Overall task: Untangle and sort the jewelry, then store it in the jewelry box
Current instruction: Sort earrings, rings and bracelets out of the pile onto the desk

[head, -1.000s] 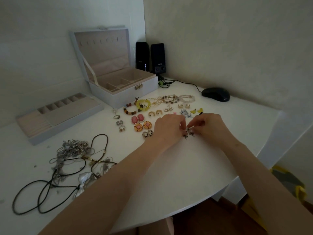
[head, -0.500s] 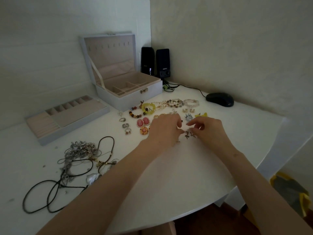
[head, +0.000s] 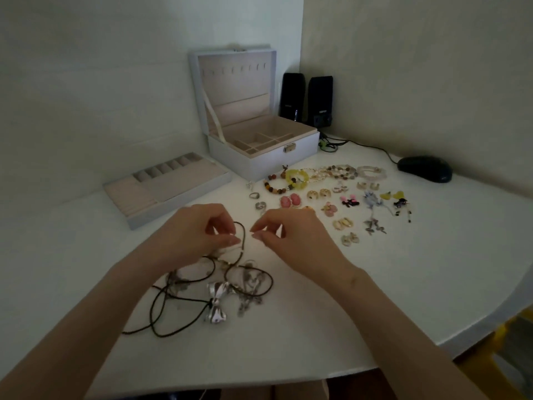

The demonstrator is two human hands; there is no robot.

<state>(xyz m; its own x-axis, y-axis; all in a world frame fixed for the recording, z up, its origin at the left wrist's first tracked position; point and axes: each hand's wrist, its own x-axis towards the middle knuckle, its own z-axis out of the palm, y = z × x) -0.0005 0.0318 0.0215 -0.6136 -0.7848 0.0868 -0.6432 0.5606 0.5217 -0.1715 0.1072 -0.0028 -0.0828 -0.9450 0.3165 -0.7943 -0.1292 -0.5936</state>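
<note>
The left grip point(head: 199, 235) pinches the cord loop point(head: 244, 235), with the tangle point(head: 249, 280) trailing nearward. The right grip point(head: 291, 238), just right of it, is curled; whether it holds anything is unclear.

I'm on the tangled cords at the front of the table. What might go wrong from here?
1. The left hand pinches a loop of dark cord that runs down into the tangle around the bow pendant. Pulling hard would likely tighten the knots.
2. The right hand is close to the sorted rings and pink earrings. A sideways tug might scatter them.
</note>
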